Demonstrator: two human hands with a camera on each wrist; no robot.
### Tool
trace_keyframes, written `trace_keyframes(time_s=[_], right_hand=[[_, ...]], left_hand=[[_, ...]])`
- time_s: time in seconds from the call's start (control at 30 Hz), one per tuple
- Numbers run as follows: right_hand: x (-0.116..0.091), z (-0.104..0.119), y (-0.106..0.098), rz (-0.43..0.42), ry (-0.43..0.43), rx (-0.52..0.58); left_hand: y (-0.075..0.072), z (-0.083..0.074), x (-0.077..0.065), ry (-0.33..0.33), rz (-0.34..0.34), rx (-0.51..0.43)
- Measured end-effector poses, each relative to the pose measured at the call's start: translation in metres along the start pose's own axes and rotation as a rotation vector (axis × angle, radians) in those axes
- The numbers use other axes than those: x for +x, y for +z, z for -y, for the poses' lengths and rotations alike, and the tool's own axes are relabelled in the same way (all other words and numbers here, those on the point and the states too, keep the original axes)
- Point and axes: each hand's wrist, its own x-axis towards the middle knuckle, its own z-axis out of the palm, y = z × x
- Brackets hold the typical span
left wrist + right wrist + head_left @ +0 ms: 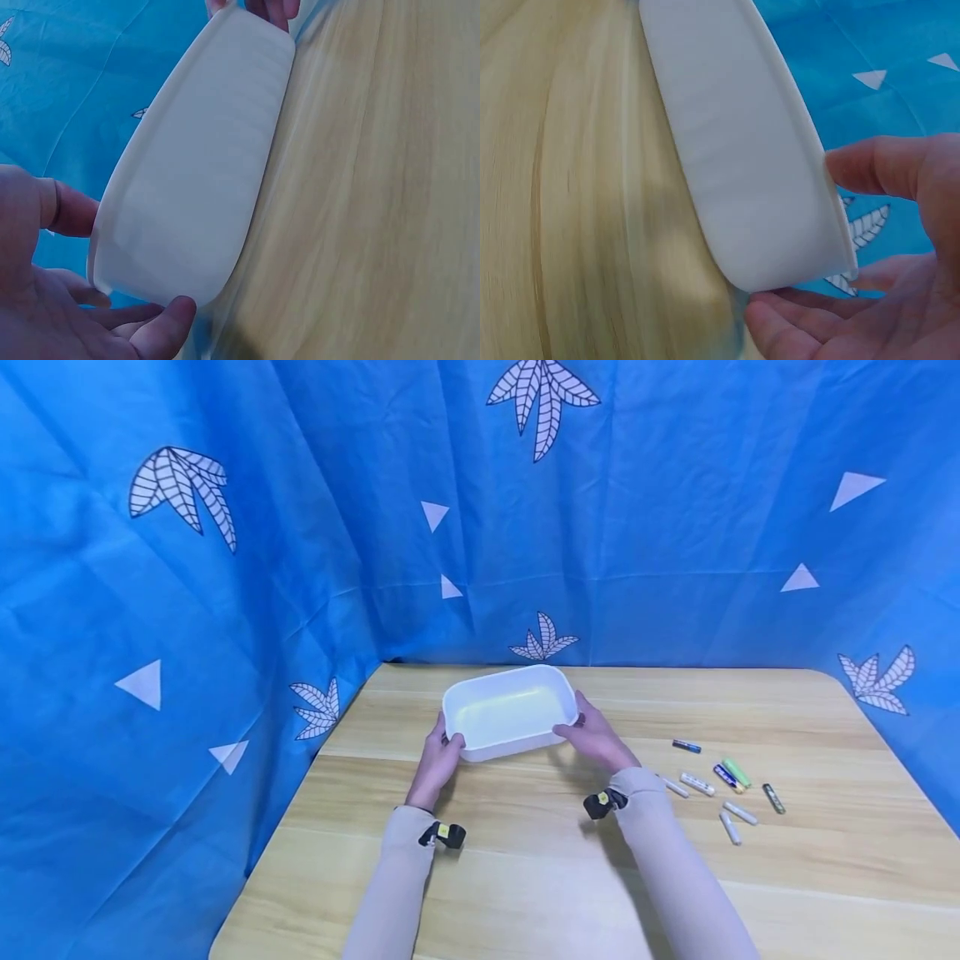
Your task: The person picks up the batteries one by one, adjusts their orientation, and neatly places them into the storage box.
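Observation:
A white rectangular plastic box (510, 714) with rounded corners and no lid is held between both hands over the far part of the table. My left hand (437, 758) grips its left end, thumb at the rim and fingers curled under the corner, as the left wrist view shows on the box's side wall (195, 165). At the other end my right hand (596, 735) grips the right corner, thumb on the rim and fingers beneath. The box's inside shows nothing in it, and its near side tilts toward me.
Right of my right arm, several batteries lie scattered on the wooden table (525, 877), among them a green battery (737, 772), a dark blue battery (686, 746) and a white battery (697, 784). A blue curtain (645, 510) with leaf prints hangs behind the table and along its left side.

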Motion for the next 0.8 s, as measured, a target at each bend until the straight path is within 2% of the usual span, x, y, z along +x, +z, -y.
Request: trace_keyframes(time_s=[0.17, 0.43, 0.8], right_hand=[[-0.009, 0.002, -0.007, 0.004, 0.012, -0.032], [-0.023, -0.006, -0.021, -0.012, 0.035, -0.073], [-0.047, -0.016, -0.044, -0.019, 0.043, -0.143]], left_hand=[[0.006, -0.004, 0.001, -0.011, 0.008, 0.035], [0.017, -0.007, 0.003, -0.031, 0.068, 0.058], [0.035, -0.012, 0.008, 0.044, 0.164, 0.105]])
